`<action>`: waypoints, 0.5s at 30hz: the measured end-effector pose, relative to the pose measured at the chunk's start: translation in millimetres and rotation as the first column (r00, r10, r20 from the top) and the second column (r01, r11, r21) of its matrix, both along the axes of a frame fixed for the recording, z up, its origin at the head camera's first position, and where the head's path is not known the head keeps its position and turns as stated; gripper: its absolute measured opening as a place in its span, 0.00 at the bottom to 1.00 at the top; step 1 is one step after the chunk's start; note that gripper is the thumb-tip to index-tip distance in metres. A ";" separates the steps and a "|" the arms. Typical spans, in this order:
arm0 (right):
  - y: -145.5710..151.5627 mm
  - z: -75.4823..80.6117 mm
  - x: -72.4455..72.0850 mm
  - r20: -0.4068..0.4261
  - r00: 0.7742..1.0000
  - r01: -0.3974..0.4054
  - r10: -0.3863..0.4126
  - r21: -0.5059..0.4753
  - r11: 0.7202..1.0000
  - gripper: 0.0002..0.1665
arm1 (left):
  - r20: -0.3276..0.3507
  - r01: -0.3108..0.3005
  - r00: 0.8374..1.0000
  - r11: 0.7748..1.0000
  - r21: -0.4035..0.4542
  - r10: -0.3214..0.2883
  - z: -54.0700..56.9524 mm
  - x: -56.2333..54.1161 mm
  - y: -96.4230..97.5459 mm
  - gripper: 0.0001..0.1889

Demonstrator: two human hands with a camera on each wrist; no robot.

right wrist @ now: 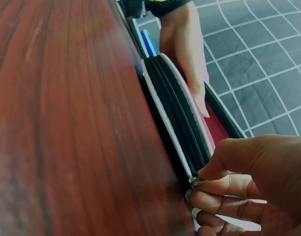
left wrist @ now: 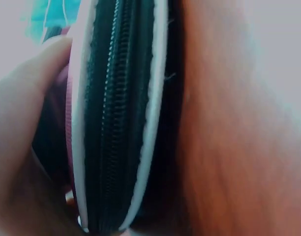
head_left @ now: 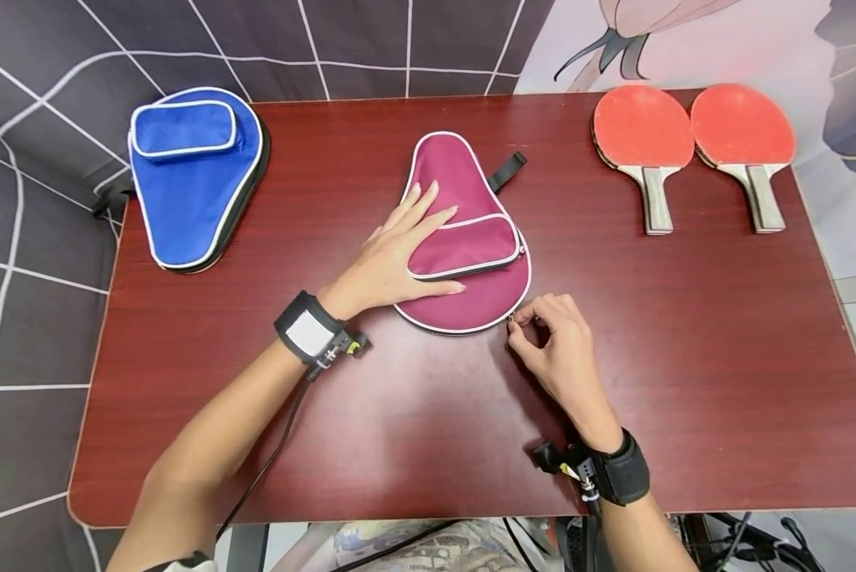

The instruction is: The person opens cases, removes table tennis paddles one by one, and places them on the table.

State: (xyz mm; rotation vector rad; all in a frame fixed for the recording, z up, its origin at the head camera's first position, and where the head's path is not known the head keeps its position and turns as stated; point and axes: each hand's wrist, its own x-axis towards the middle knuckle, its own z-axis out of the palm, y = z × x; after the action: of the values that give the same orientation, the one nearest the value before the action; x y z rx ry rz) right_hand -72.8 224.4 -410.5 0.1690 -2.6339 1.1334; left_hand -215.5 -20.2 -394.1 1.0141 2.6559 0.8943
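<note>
A maroon table tennis paddle case [head_left: 447,163] with white piping and a front pocket lies on the table, its narrow end away from me. My left hand [head_left: 386,266] rests spread across it, fingers straight over the pocket and thumb below. At the case's lower right edge, my right hand [head_left: 559,349] pinches a small metal zipper pull [right wrist: 195,181] between thumb and forefinger. The black zipper [left wrist: 116,93] along the case's side looks closed in both wrist views. Whatever the case holds inside is hidden.
A blue paddle case [head_left: 184,191] lies at the back left of the brown table [head_left: 685,381]. Two red paddles, one [head_left: 644,127] beside the other [head_left: 744,127], lie at the back right. A black strap [head_left: 508,171] sticks out from the maroon case. Tiled wall covering stands behind.
</note>
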 end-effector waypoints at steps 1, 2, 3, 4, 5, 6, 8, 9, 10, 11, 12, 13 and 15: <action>-0.3 1.3 -1.1 -0.003 1.000 -0.003 0.003 -0.002 1.000 0.07 | 0.010 -0.026 1.000 0.999 -0.022 0.027 1.8 1.9 0.5 0.52; -0.4 2.8 -2.4 -0.006 1.000 -0.005 0.005 -0.002 1.000 0.07 | 0.016 -0.051 0.999 0.998 -0.046 0.051 3.5 3.7 1.0 0.52; -0.5 4.0 -3.5 -0.007 1.000 -0.006 0.006 -0.003 1.000 0.08 | 0.015 -0.071 0.997 0.995 -0.070 0.072 5.1 5.3 1.6 0.53; -0.6 5.2 -4.5 -0.011 1.000 -0.004 0.004 -0.003 1.000 0.08 | 0.012 -0.086 0.996 0.992 -0.090 0.087 6.6 6.7 2.4 0.53; -0.8 6.3 -5.3 -0.014 1.000 -0.002 0.002 0.000 1.000 0.09 | 0.007 -0.099 0.995 0.989 -0.111 0.101 8.0 8.0 3.1 0.53; -1.2 7.3 -5.9 -0.016 1.000 -0.001 0.001 0.005 1.000 0.09 | 0.004 -0.110 0.994 0.986 -0.124 0.111 9.2 9.0 3.8 0.53; -2.6 8.7 -6.2 -0.006 1.000 -0.004 0.004 0.019 1.000 0.09 | -0.007 -0.129 0.992 0.981 -0.143 0.129 11.1 11.2 4.3 0.53; -3.7 9.0 -5.6 0.002 1.000 -0.006 0.006 0.024 1.000 0.09 | -0.011 -0.138 0.990 0.979 -0.149 0.138 11.6 12.4 4.1 0.53; -4.8 9.1 -4.7 0.009 1.000 -0.008 0.008 0.028 1.000 0.09 | -0.012 -0.144 0.989 0.977 -0.155 0.144 11.9 13.6 3.7 0.53; -6.1 9.0 -3.4 0.016 1.000 -0.010 0.009 0.031 0.999 0.09 | -0.009 -0.148 0.989 0.976 -0.162 0.148 12.0 14.7 3.5 0.53; -7.3 8.7 -1.9 0.024 1.000 -0.009 0.009 0.030 1.000 0.09 | -0.007 -0.148 0.989 0.975 -0.166 0.149 12.0 15.7 3.4 0.53; -8.4 8.3 -0.4 0.029 1.000 -0.006 0.005 0.029 1.000 0.09 | -0.008 -0.145 0.989 0.974 -0.174 0.146 12.0 16.5 3.5 0.54; -9.3 7.3 2.6 0.036 0.999 0.012 -0.013 0.023 1.000 0.10 | 0.009 -0.108 0.994 0.973 -0.206 0.112 14.7 16.3 3.8 0.56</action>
State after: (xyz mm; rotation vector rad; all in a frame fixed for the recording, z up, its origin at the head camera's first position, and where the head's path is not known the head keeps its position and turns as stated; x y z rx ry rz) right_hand -70.2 215.1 -403.3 0.1379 -2.6763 1.1126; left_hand -199.2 -16.5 -379.4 0.8127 2.7395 0.6281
